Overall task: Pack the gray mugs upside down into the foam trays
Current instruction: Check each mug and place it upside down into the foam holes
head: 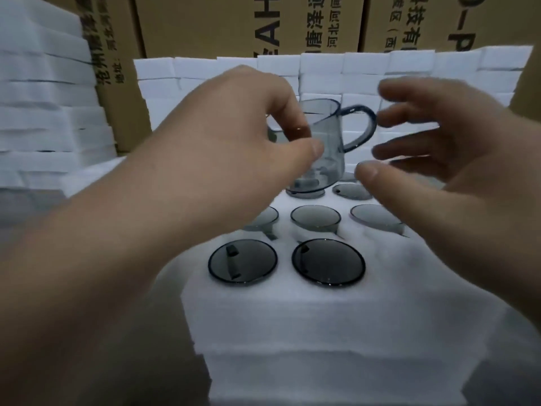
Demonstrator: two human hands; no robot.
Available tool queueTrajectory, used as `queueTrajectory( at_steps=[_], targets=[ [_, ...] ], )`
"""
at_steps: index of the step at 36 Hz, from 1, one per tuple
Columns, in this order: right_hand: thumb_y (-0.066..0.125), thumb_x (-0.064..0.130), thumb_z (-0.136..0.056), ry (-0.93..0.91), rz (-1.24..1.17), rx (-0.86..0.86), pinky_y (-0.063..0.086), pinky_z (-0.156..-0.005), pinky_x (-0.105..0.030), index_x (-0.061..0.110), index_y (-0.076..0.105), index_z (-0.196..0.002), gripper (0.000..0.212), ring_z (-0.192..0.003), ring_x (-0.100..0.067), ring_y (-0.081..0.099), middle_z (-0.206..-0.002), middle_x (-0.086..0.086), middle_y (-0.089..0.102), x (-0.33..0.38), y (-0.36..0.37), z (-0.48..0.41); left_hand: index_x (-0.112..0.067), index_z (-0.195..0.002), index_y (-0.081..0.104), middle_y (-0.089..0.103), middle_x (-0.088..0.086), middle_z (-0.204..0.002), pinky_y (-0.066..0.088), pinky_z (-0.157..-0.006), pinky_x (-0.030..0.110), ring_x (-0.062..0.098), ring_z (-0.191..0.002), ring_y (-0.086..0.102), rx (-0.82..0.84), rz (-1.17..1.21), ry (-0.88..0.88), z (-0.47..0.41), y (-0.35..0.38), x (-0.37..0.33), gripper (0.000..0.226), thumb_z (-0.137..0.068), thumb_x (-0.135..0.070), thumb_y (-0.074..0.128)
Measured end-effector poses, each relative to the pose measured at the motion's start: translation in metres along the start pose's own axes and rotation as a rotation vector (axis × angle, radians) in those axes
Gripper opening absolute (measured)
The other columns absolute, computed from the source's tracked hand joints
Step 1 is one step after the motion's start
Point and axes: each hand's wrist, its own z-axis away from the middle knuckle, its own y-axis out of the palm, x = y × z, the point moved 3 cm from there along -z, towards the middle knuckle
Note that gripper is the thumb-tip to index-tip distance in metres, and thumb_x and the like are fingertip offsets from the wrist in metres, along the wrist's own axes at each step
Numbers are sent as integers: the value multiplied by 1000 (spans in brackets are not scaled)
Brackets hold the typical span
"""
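The left hand [234, 136] pinches a gray mug [319, 148] by its side, thumb in front and fingers behind. The mug is see-through and its wide bottom points down, so it is not turned over yet. It hangs just above the far row of the foam tray [292, 312]. Its handle [363, 127] sticks out to the right.

The right hand [433, 159] is open, with the fingers spread. It is near the handle but holds nothing. It looks blurry.

Other mugs [328, 260] already sit upside down in round holes in the tray. Only their flat dark bottoms show. More white foam [44, 98] is stacked at the left and at the back, with brown boxes [205, 24] behind.

The mug looks like glass or clear plastic. I think it is hard, smooth and a bit slippery, and it could crack if it hits another mug. It looks light enough for one hand. The best place to hold is around the body or by the handle, not the thin rim. The soft foam should grip it gently once it goes in.
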Motion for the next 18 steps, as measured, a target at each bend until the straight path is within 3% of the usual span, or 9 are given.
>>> queueTrajectory(
  at_steps=[3, 5, 7, 9, 12, 14, 16, 18],
  targets=[
    [55, 63, -59, 22, 16, 61, 49, -87, -20, 54, 33, -126, 71, -101, 7, 58, -118, 31, 48, 1, 7, 3, -34, -68, 62, 65, -21, -85, 40, -60, 4, -5, -77, 59, -37, 103, -36, 4, 3, -3, 31, -56, -62, 60],
    [55, 66, -57, 20, 53, 99, 46, -83, -7, 52, 22, -131, 82, -101, 15, 54, -118, 38, 42, 1, 9, 5, -40, -75, 65, 67, -22, -77, 52, -63, 18, 0, -70, 64, 24, 210, -72, 7, 8, -4, 36, -55, -70, 67],
    [52, 71, -55, 19, 149, 117, 41, -77, 1, 48, 14, -133, 90, -97, 24, 47, -113, 44, 36, 1, 9, 5, -47, -81, 65, 67, -24, -76, 50, -61, 22, -5, -71, 64, 116, 236, -73, 10, 17, -5, 32, -58, -69, 65],
    [52, 74, -48, 68, 172, 132, 40, -80, -6, 52, 16, -131, 93, -95, 24, 47, -113, 42, 40, -1, 8, 4, -52, -87, 63, 66, -29, -82, 47, -65, 16, -12, -77, 62, 178, 293, -55, 14, 22, -7, 29, -63, -67, 64],
    [59, 72, -35, 182, 73, 154, 51, -84, -28, 58, 38, -111, 80, -92, 11, 59, -109, 34, 55, -7, 4, 0, -53, -97, 60, 66, -31, -92, 47, -77, 20, -13, -87, 62, 251, 452, -51, 17, 23, -10, 41, -58, -61, 64],
    [63, 75, -29, 202, 56, 155, 53, -80, -34, 55, 50, -94, 70, -86, 5, 64, -99, 29, 61, -8, -8, -5, -47, -89, 66, 68, -27, -82, 50, -73, 21, -9, -80, 65, 272, 520, -54, 11, 29, -9, 30, -59, -48, 69],
    [59, 89, -19, 213, 95, 182, 53, -80, -39, 55, 58, -90, 79, -83, -3, 66, -93, 29, 65, -8, -22, -10, -47, -68, 67, 68, -22, -68, 53, -62, 19, -2, -67, 66, 264, 517, -91, 4, 34, -2, 18, -60, -31, 70],
    [50, 95, -15, 233, 147, 238, 51, -76, -38, 57, 61, -88, 84, -75, -3, 66, -86, 28, 66, -9, -32, -12, -56, -70, 64, 66, -30, -72, 51, -65, 15, -2, -79, 66, 312, 407, -52, 7, 32, 8, 20, -63, -39, 71]
  ],
)
